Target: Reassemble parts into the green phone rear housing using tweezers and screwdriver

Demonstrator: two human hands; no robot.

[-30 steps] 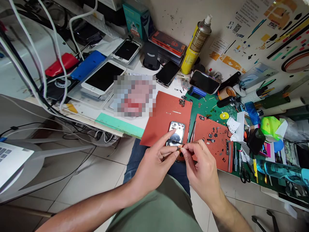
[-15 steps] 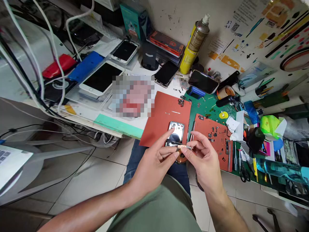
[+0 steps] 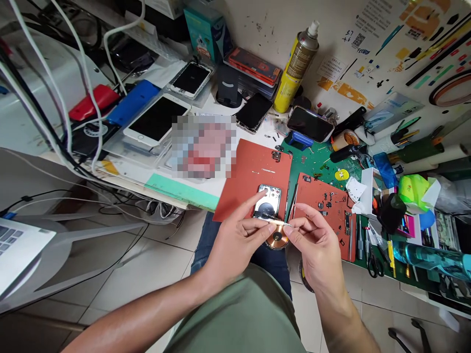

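Observation:
Between my left hand (image 3: 243, 235) and my right hand (image 3: 311, 235) is a thin, light-coloured strip (image 3: 276, 223), pinched at both ends by my thumbs and fingers. What exactly it is, I cannot make out. My left index finger reaches out over a silver phone back (image 3: 271, 196), which lies on the left red-brown mat (image 3: 241, 184). A copper-coloured coil disc (image 3: 277, 239) shows just below the strip, between my two hands. A dark piece near my left fingertips partly covers the phone back.
A second red mat (image 3: 312, 193) holds small parts and screws. Tweezers (image 3: 293, 201) lie between the mats. Phones, a yellow spray can (image 3: 290, 78), a phone on a blue stand (image 3: 310, 123), scissors (image 3: 374, 264) and a blue bottle (image 3: 430, 257) surround them.
The strip has tilted, so it looks thinner, and my right thumb has shifted slightly. More of the copper-coloured disc now shows below it. The view has moved slightly.

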